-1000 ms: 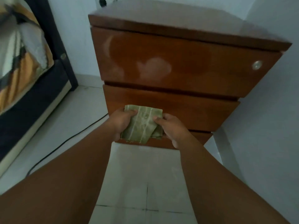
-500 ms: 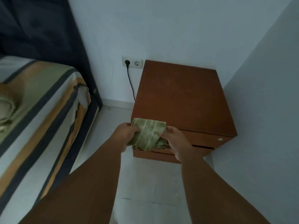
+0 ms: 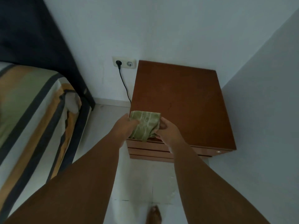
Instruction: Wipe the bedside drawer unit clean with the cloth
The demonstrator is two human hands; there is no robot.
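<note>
The brown wooden bedside drawer unit (image 3: pixel 182 102) stands in the room's corner, seen from above, with its drawer fronts showing below the top's near edge. A folded green cloth with pale stripes (image 3: pixel 144 125) is held over the top's front left corner. My left hand (image 3: pixel 125 126) grips the cloth's left side and my right hand (image 3: pixel 168 131) grips its right side. I cannot tell whether the cloth touches the wood.
A bed with a striped cover (image 3: pixel 32 110) and a dark headboard (image 3: pixel 40 46) fills the left. A wall socket (image 3: pixel 124 63) with a black cable (image 3: pixel 124 84) sits left of the unit. White walls close in behind and on the right. A bare foot (image 3: pixel 153 215) stands on the tiled floor.
The view has risen from the drawer fronts to above the unit's top. Both hands kept hold of the cloth and brought it up to the top's front left corner.
</note>
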